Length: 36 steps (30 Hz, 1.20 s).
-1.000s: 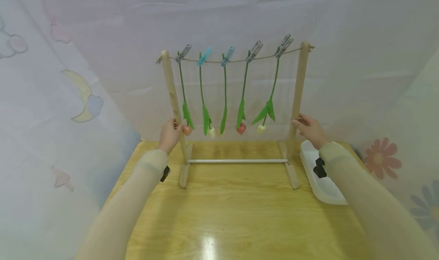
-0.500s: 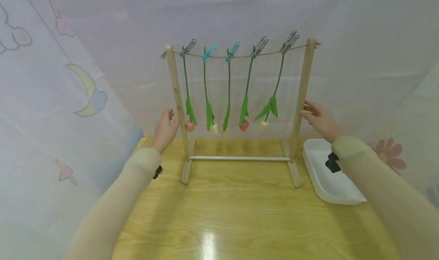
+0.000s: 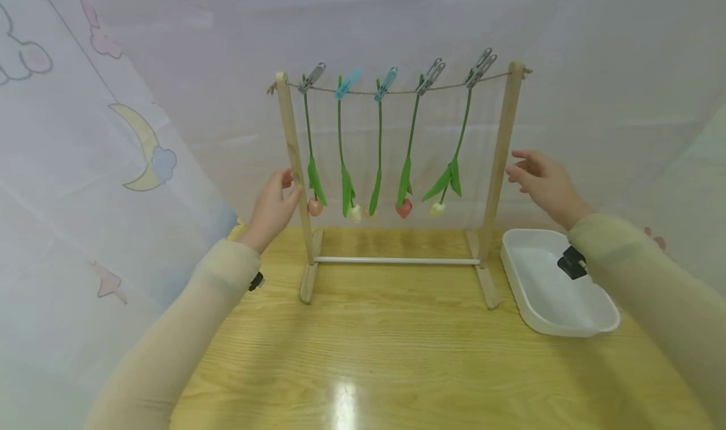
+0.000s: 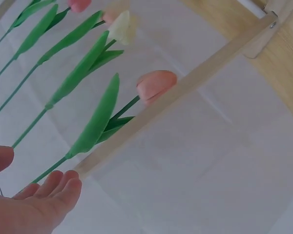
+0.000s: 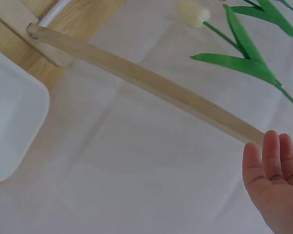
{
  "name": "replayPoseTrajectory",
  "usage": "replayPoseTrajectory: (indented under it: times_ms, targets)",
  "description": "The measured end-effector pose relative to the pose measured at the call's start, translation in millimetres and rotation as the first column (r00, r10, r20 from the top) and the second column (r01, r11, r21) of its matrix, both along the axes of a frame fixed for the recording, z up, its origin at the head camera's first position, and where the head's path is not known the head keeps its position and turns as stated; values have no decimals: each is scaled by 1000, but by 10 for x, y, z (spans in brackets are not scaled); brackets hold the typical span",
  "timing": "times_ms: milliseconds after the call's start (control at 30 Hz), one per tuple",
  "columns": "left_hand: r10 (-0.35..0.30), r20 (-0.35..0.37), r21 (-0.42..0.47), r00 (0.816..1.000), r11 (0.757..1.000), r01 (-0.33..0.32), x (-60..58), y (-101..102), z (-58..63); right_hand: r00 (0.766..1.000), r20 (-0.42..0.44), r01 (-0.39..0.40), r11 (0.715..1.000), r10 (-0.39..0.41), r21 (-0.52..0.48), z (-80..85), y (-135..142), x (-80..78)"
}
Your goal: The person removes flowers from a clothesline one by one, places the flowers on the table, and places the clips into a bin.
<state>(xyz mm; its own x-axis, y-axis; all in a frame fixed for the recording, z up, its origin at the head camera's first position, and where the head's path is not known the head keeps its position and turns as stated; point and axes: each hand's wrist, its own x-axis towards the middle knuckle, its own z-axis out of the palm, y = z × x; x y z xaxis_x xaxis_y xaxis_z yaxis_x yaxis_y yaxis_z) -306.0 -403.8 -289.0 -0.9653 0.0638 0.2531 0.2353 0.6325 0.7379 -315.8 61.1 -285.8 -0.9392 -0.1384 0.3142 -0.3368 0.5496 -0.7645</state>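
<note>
A wooden stand rises from the table, with a string tied between its two posts. Several artificial tulips hang head-down from it, among them a red tulip and a pink one. Grey clothespins and blue clothespins hold their stems. My left hand is beside the left post, thumb apart from the fingers and nothing in its grasp. To the right of the other post, my right hand hovers with relaxed fingers, also holding nothing; its fingers look extended in the right wrist view.
A white plastic tray sits on the right of the wood-grain table, partly behind my right forearm. The stand's white crossbar runs low between its feet. A pale cloth with printed pictures hangs behind and at the sides.
Both hands have let go of the posts they held a second ago. The right hand has moved right and up, away from its post; the left has risen slightly. The tulips still hang.
</note>
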Motion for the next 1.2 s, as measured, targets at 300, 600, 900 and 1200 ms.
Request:
replayPoseTrajectory:
  times_ms: [300, 600, 900, 1200]
  targets:
    - [-54, -28, 82, 998, 995, 57, 0, 69, 176, 998, -48, -39, 998, 37, -43, 246, -146, 46]
    - [-70, -5, 127, 998, 989, 70, -5, 101, 221, 997, -71, -27, 999, 30, 43, 457, -400, 133]
    - [-102, 23, -2, 995, 995, 102, 93, 30, 334, 991, -117, -63, 998, 65, 20, 495, -676, 138]
    - [-102, 22, 43, 995, 994, 101, 25, 70, 462, 982, -165, -95, 995, 96, 13, 704, -940, 75]
